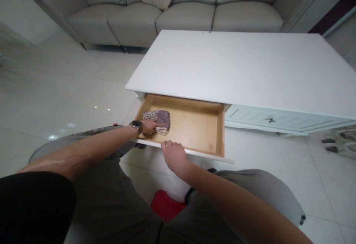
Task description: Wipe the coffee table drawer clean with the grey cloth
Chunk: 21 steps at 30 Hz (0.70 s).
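A wooden drawer (191,125) is pulled out from the left front of a white coffee table (239,66). A folded patterned cloth (164,118), purple-grey and cream, lies at the drawer's left end. My left hand (150,126), with a watch on the wrist, reaches into the drawer and grips the cloth's near left part, with a finger over its top. My right hand (174,155) is curled over the top edge of the drawer front, near its middle, with the fingers on the inner side.
A grey sofa (183,17) with cushions stands behind the table. A closed drawer (289,119) with a small knob is at the right. Below me, a red object (167,205) lies between my legs on the pale tiled floor.
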{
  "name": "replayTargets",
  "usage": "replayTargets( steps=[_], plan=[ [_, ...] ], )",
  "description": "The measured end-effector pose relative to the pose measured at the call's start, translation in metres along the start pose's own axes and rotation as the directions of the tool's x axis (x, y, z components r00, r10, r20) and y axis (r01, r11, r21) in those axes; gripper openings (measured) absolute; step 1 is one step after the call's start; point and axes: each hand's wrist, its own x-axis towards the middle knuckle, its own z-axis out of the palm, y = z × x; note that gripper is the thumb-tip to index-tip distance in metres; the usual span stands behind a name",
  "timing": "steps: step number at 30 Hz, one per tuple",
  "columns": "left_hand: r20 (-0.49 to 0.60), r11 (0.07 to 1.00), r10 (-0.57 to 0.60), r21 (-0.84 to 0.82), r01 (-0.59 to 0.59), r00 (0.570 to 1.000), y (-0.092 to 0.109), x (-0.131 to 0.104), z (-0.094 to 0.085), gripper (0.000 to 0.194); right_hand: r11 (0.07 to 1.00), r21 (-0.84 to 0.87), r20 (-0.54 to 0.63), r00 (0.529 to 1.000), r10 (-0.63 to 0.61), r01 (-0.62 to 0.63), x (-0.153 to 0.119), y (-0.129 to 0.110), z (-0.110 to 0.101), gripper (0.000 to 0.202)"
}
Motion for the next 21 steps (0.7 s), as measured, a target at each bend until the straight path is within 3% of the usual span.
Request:
replayTargets(
  steps=[5,13,17,21],
  plan=[
    [-0.045,0.998,-0.058,0.031,0.059,0.997,-0.007,0.028,-0.013,0.081,1.000,-0.004,-0.030,1.000,-0.006,0.006,0.000,0.000,0.003,0.040],
    [-0.096,0.999,-0.027,0.036,0.030,0.995,-0.026,0.061,-0.035,0.081,1.000,0.003,-0.006,1.000,0.010,-0.010,0.004,0.000,0.001,0.041],
    [-0.121,0.996,-0.007,0.089,0.018,0.993,-0.019,0.059,-0.039,0.077,1.000,0.007,0.001,1.000,0.022,-0.022,0.005,0.000,-0.001,0.041],
    [-0.123,0.985,0.021,0.175,0.001,0.992,0.001,0.060,-0.047,0.072,1.000,0.007,-0.010,1.000,0.020,-0.020,0.004,-0.003,-0.001,0.042]
  ],
)
